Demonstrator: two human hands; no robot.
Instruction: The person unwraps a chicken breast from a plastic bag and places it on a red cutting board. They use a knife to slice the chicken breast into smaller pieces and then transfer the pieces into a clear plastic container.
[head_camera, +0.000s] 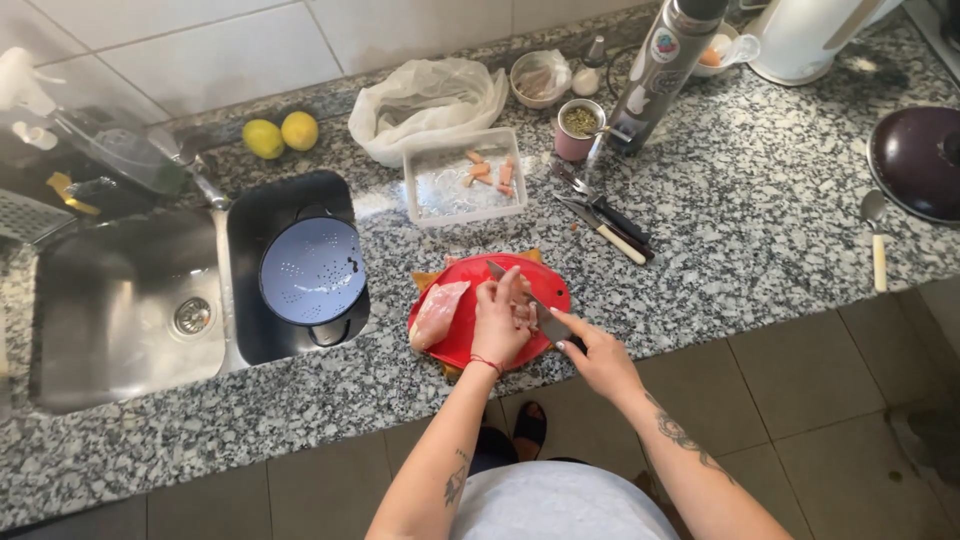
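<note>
At the far left a steel sink (130, 310) is set into the speckled granite counter (760, 230), with a tap (195, 170) at its far edge. Just right of it a dark basin (250, 330) holds a pale blue colander (312, 270). Two lemons (281, 134) lie against the tiled wall beyond. Further right, a crumpled white plastic bag (425, 100) sits behind a clear rectangular tray (464, 177) that holds a few small pink pieces of meat.

Near the counter's front edge lies a red fish-shaped cutting board (462, 335). A pale raw chicken piece (437, 313) rests on its left part. The left hand (500, 322) lies flat beside it on the board, fingers curled down and pressing on meat that is mostly hidden beneath them. The right hand (600, 360) is wrapped closed around the dark handle of a knife (525, 298), whose blade runs up and left, passing just beside the left fingertips.

Beyond the board lie loose cutlery pieces (605, 215), a pink cup (579, 128) of green herb, a tall steel flask (665, 65) and a small bowl (540, 78). At the far right a white-handled spoon (876, 240) lies near a dark purple pan lid (918, 160).
</note>
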